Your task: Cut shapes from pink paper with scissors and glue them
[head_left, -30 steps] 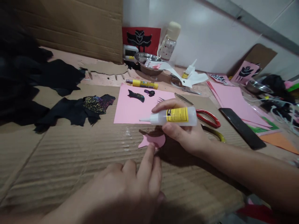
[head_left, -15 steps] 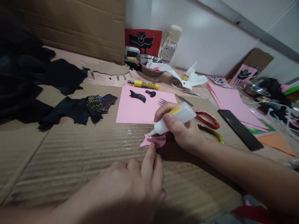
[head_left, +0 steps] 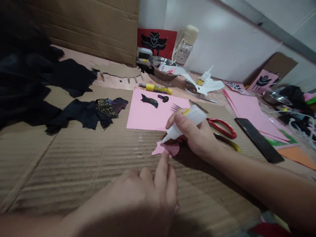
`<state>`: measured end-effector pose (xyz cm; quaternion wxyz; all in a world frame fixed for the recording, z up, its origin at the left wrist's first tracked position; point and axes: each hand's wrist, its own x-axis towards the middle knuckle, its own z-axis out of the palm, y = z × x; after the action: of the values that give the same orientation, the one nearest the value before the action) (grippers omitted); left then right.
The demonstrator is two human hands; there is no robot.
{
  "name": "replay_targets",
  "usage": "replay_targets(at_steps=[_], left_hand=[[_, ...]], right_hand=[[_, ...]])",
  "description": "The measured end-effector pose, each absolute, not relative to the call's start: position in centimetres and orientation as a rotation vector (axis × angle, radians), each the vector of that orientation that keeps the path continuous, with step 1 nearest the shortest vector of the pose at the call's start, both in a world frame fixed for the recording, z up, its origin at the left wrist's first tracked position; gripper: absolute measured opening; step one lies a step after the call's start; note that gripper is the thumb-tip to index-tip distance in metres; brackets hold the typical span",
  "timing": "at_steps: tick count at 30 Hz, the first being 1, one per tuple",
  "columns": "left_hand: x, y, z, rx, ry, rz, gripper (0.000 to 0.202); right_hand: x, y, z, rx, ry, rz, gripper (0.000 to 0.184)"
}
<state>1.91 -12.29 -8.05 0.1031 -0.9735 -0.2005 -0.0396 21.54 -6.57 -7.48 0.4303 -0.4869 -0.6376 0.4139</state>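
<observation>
My right hand (head_left: 195, 131) is closed around a white squeeze glue bottle (head_left: 189, 121), tilted with its narrow nozzle pointing down and left. The nozzle tip is at the tail end of a small pink fish-shaped paper cutout (head_left: 158, 149). My left hand (head_left: 148, 191) stretches its index finger onto the near edge of that cutout, pressing it against the cardboard; the other fingers are bent, with no object visible in them. Behind lies a pink sheet (head_left: 145, 120) bearing a black glittery piece (head_left: 149, 100) and a smaller black piece (head_left: 163, 98).
Black fabric scraps (head_left: 79, 113) lie at the left. Red (head_left: 223, 127) and yellow-green handles (head_left: 228, 143) show beyond my right hand, near a dark phone (head_left: 259, 140). A yellow glue stick (head_left: 158, 89), metal bowl (head_left: 163, 74) and clear bottle (head_left: 184, 52) are at the back.
The whole view has shifted slightly, so things sit a little further right. My right hand still holds the glue bottle, its nozzle still at the cutout; my left finger remains on it.
</observation>
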Motion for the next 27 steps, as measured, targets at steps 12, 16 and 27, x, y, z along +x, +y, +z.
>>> replay_targets(at_steps=[12, 16, 27], left_hand=[[1.95, -12.21, -8.35, -2.892, -0.561, -0.123, 0.045], [1.89, -11.99, -8.04, -2.900, -0.536, -0.106, 0.047], [1.85, -12.14, -8.22, -2.878, -0.547, -0.140, 0.045]], right_hand=[[21.06, -6.67, -7.18, -1.233, -1.588, 1.040, 0.049], [21.06, -6.70, -7.12, -1.224, -1.602, 1.040, 0.048], [21.03, -6.75, -7.11, -1.203, -1.664, 0.991, 0.047]])
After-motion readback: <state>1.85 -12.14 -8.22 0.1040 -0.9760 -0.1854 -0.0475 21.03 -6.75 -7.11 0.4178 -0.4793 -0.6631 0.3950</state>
